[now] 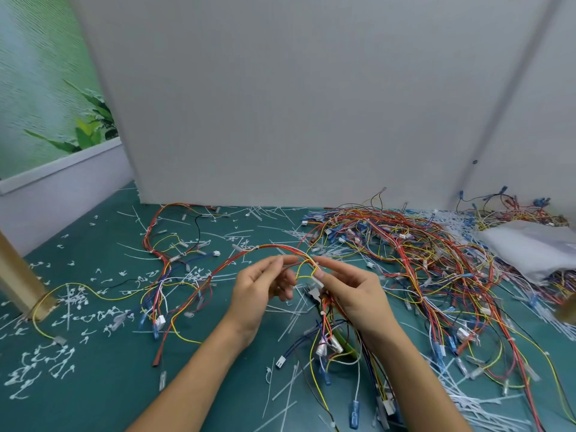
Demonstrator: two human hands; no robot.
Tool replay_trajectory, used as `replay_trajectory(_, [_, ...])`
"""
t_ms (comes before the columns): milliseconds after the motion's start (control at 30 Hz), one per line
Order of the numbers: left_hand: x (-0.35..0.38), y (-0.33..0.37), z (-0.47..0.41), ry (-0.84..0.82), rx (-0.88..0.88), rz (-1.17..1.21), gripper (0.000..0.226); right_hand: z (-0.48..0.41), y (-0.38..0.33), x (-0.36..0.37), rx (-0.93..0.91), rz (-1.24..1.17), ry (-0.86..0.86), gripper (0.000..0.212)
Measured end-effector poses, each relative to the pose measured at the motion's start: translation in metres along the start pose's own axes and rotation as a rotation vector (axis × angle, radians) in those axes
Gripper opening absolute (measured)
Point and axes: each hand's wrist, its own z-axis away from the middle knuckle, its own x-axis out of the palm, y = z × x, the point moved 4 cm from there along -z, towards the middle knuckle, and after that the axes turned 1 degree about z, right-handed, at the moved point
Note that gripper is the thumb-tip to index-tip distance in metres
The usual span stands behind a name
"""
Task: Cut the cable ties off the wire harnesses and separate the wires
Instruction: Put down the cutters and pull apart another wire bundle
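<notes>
Soft, even, fairly bright light from overhead; only faint shadows on the green mat point(118, 394). Mid-frame the wire harness point(274, 249) is sharp; wide-angle bending bows the edges of the partition point(296, 104); corners go soft.

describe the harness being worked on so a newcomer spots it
On the green mat, find the middle, where both hands meet. The harness arches red and yellow between left hand and right hand; unlike the heap beside it, it alone is held up.

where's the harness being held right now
Head view, centre: the wire harness arches over the green mat, pinched between the left hand and right hand, left of the wire pile.
</notes>
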Motion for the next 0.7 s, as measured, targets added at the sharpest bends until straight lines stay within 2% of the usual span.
replay_trajectory(133, [-0.002, 0.002, 0.0, 0.002, -0.018, 0.07, 0.039, 0.0, 0.0, -0.001, 0.057, -0.045, 0.068, 0.024])
replay_trajectory(300, [-0.005, 0.004, 0.0, 0.035, -0.048, -0.024, 0.035, 0.0, -0.001, -0.003, 0.033, -0.013, 0.085, 0.024])
replay_trajectory(467, [0.006, -0.001, 0.005, -0.072, -0.148, -0.106, 0.032, 0.004, 0.002, 0.008, -0.04, 0.175, -0.088, 0.024])
replay_trajectory(700, [0.002, 0.002, 0.002, 0.032, -0.101, 0.029, 0.021, 0.007, -0.002, 0.011, -0.039, 0.134, -0.173, 0.039])
